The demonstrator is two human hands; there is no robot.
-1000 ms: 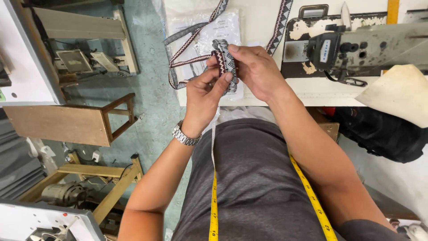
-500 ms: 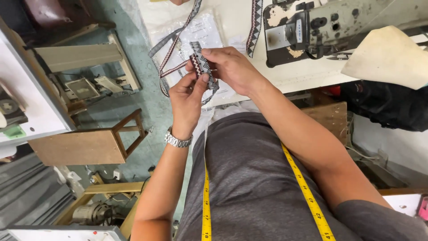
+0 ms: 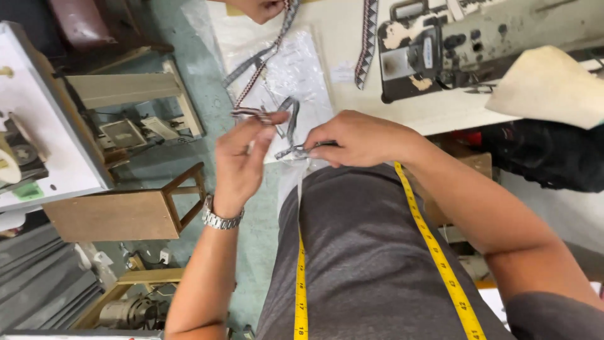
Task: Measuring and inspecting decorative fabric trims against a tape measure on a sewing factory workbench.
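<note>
Black-and-white woven trim (image 3: 286, 126) is what you have between your hands in the head view, a narrow patterned band held in the air just in front of your grey shirt (image 3: 371, 252) and above the near edge of the desk (image 3: 340, 38). Your left hand (image 3: 242, 160) is raised with the palm turned toward you, thumb and fingertips pinched on the upper end of the band near its red-striped part; your right hand (image 3: 355, 138) is closed on the lower end, fingers curled over it, so both hands are narrow and holding the trim. Between the two grips the band runs on a slant, from the upper left at your left hand down to the right at your right hand, with a small loop standing up in the middle. From your left hand the rest of the trim trails away up the desk, over a clear plastic sheet (image 3: 296, 69), toward another person's hand (image 3: 261, 7) at the far edge. The hands are near each other but apart, the right one nearer to your body. A second patterned strip (image 3: 366, 44) lies far on the desk beside the worn sewing machine (image 3: 453, 44), well apart from your hands. A yellow tape measure (image 3: 434, 252) hangs round your neck, a metal watch (image 3: 220, 219) sits on your left wrist, and a wooden stool (image 3: 126, 211) stands on the floor to the left.
</note>
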